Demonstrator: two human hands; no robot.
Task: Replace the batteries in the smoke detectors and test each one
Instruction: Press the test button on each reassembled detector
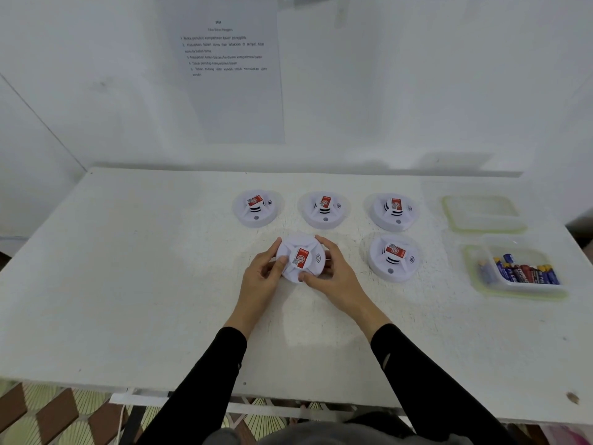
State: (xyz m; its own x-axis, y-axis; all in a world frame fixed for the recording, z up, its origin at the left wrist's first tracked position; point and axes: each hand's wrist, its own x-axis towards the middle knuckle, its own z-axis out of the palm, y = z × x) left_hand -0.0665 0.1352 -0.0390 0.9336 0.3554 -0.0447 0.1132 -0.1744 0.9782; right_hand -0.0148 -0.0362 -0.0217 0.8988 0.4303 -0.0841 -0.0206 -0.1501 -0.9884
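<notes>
A round white smoke detector [301, 257] with a red label is gripped between both hands just above the white table [128, 284]. My left hand [261, 279] clasps its left edge, thumb on the face. My right hand [337, 271] wraps its right edge, thumb at the bottom rim. Three more detectors stand in a back row, the left one [256, 208], the middle one [324, 209], the right one [394, 211], and a further detector [394, 256] lies to the right of the held one. A clear tub [526, 285] at the right holds several batteries [526, 273].
A clear plastic lid or shallow tub [483, 215] lies behind the battery tub. A printed instruction sheet [227, 69] hangs on the white wall behind the table. The table's front edge runs close to my body, with patterned floor below.
</notes>
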